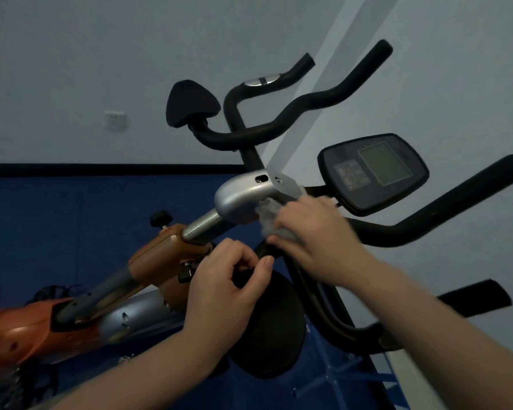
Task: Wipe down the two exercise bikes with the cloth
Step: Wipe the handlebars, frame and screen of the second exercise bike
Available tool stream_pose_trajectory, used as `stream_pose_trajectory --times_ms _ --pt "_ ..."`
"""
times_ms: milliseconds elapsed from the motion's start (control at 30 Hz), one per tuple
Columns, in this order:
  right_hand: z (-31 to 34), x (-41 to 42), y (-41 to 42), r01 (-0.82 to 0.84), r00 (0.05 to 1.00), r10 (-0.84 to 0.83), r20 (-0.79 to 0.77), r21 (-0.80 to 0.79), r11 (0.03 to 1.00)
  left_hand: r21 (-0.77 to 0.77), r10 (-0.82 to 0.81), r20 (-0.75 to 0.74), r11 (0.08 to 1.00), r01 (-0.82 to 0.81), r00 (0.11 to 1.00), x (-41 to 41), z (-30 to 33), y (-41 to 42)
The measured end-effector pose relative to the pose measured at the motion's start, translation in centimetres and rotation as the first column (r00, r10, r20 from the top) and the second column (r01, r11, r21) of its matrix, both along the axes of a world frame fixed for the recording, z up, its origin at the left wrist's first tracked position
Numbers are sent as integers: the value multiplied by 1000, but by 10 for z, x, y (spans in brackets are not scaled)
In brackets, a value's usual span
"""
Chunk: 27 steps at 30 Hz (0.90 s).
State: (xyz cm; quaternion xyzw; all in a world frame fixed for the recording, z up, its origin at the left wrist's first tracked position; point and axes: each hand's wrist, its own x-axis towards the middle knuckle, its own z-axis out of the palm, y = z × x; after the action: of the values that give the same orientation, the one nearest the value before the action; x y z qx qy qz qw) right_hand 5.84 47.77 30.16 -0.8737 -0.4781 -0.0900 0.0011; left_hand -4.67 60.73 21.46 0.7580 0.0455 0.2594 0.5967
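Note:
The near exercise bike has an orange frame (157, 255), a silver stem housing (243, 193), a black console (373, 173) and black handlebars (444, 211). My right hand (314, 235) grips a grey cloth (271, 213) and presses it against the underside of the silver housing. My left hand (228, 279) grips a black handlebar end (243, 278) just above the round black pad (274, 327). A second bike stands behind, showing its black saddle (190, 103) and curved black handlebars (308, 108).
A pale wall with a socket (115, 120) rises behind the bikes. Blue floor matting (71, 220) lies below. A black adjustment knob (161, 218) sticks up from the orange frame. A blue metal stand (332, 377) sits low at right.

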Motion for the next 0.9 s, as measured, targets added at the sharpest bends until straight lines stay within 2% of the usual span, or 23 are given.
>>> stream_pose_trajectory --times_ms 133,233,367,467,533,567,633,733,800,900 --pt "-2 -1 -3 -48 999 48 24 -24 999 155 -77 47 986 68 996 2 4 5" --pt "22 13 -53 124 987 -126 103 21 992 314 -190 27 934 172 981 10 13 12" --pt "6 -7 -34 359 912 -390 125 211 909 231 -198 -74 950 210 977 26 29 15" --pt "-14 -20 -19 341 912 -381 153 238 910 286 -253 -113 918 276 961 31 31 14" --pt "-2 -13 -44 341 904 -380 197 203 918 327 -316 -139 880 345 939 33 31 18" --pt "5 -11 -56 386 880 -429 204 221 896 340 -346 -157 860 380 925 35 32 21" --pt "12 -12 -61 539 785 -598 163 297 789 306 -390 -182 850 429 903 41 37 23" --pt "-8 -27 -20 687 644 -765 -20 454 567 167 -441 -184 867 470 878 56 45 21" --pt "-18 -36 -8 679 665 -744 -68 469 564 135 -463 -172 863 487 869 65 49 18" --pt "-10 -45 -26 637 769 -582 -264 384 668 167 -478 -181 846 506 859 72 50 11"
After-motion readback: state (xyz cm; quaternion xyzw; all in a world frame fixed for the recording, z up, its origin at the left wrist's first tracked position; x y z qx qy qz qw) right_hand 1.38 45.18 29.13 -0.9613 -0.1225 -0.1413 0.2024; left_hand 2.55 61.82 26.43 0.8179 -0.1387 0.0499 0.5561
